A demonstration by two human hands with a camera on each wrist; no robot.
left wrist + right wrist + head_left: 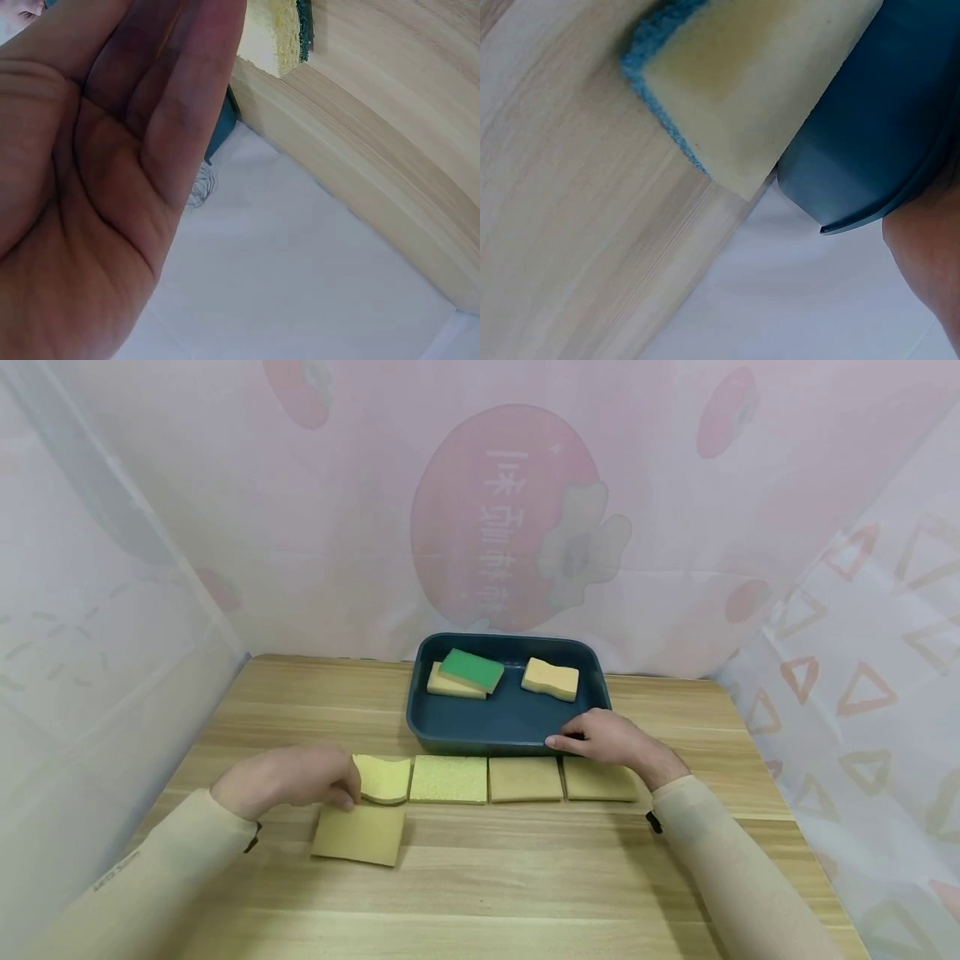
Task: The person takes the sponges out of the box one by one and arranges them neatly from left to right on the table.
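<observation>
Your left hand (288, 777) pinches end sponge (384, 779) of row; right hand (611, 739) grips tray (495, 727) rim. Placing step; next likely needs lifting sponge over rim

On the table (525, 877): 5 sponges, 1 tray (507, 727). Inside the tray: 3 sponges, 1 green-topped (471, 669).

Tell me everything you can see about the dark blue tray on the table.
The tray is a dark blue-green rectangular bin with rounded corners, low walls and a rolled rim; it looks like plastic. It sits flat at the far middle of the wooden table. Inside lie three sponges: a green-topped one resting on a yellow one at the left, another yellow one at the right. The right hand touches its near rim.
</observation>
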